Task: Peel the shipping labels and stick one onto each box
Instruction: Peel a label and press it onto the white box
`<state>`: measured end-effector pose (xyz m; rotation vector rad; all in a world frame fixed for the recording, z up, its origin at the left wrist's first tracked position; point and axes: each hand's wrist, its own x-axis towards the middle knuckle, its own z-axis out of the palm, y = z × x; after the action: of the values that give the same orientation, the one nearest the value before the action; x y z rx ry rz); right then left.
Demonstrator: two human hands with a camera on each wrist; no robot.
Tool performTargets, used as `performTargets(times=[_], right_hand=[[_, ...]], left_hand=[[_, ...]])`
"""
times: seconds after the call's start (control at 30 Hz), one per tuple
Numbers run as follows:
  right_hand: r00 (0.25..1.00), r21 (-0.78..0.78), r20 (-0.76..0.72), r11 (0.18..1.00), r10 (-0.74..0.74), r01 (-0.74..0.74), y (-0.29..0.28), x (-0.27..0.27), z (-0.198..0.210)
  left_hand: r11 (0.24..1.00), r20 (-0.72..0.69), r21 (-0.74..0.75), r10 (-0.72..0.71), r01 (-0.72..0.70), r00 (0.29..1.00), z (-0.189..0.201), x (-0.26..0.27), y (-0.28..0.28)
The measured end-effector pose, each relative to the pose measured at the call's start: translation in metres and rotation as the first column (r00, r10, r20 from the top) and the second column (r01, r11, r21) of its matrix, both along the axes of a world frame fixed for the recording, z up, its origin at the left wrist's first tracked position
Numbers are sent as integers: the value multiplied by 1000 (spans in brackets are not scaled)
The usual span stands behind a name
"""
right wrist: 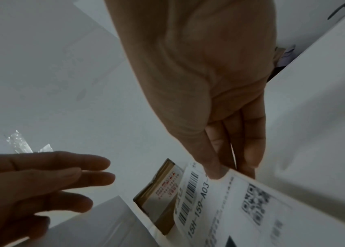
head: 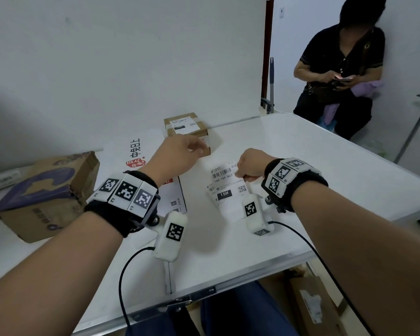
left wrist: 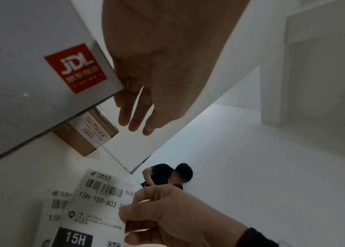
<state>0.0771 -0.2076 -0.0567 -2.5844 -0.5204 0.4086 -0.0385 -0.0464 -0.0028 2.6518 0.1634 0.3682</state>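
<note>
label: we see the shipping label point(head: 224, 177) lifted at its top end, pinched in the right hand point(head: 249, 164); its lower part lies over the label sheet point(head: 228, 204) on the tabletop point(head: 301, 151), mid-front, between the two wrists.
right fingers: closed on the label's upper right edge, thumb point(right wrist: 211, 160) on the printed face, other fingers behind; we judge the peel only partly done.
left hand: left hand point(head: 180, 151) hovers near the small brown box point(head: 187, 132), fingers point(left wrist: 134, 117) straight and loose, holding nothing; we cannot tell if it touches the box.
small box: sits at the back by the wall, already carries a label on top; we judge it done.
other boxes: white flat box point(head: 141, 151) with red logo lies just under the left wrist; big worn carton point(head: 46, 192) far left, tilted; we see no fresh label on either from here.
risk 1: free sticky end may curl and stick to itself or to the sheet, since only one edge is held.
risk 2: a one-hand pull may tear the label or drag the sheet along; nothing pins the sheet.
risk 3: the label may land on the already labelled box if we go for the nearest.
risk 4: skewed or wrinkled placement if the left hand does not smooth it.
background: a seated person point(head: 344, 69) with a phone sits beyond the tabletop, not involved.
</note>
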Motion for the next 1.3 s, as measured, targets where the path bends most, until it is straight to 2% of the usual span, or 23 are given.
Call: performTargets(times=[0.1,0.17,0.3,0.43,0.57,0.63,0.8,1.03,1.3], right_hand=[[998,104,-62,995,7,0,4,-5,9],[997,227,-75,974,10,7,8,-8,19],[996,540,-87,841,30,21,21,-24,42],[991,694,-69,720,115,-35,46,-43,64],[997,723,25,688,71,-67,67,-54,81],[997,726,63,683,52,-81,75,-59,90],[990,734,93,664,108,-142,100,-75,105],[986,737,113,654,126,-168,135,-91,109],[979,716,157,667,133,-206,153,-99,103]], left_hand=[[1000,15,-27,9,-9,1000,1,-1,4],[998,46,-69,18,-15,999,4,-3,6],[959,161,-284,60,-12,985,17,-11,22],[879,254,-472,204,-63,945,28,-25,57],[754,236,-652,302,-80,924,32,-45,89],[686,198,-725,301,-67,933,29,-56,99],[517,155,-856,284,-15,946,28,-76,109],[421,161,-907,339,4,927,29,-97,125],[390,199,-920,362,45,911,28,-106,132]])
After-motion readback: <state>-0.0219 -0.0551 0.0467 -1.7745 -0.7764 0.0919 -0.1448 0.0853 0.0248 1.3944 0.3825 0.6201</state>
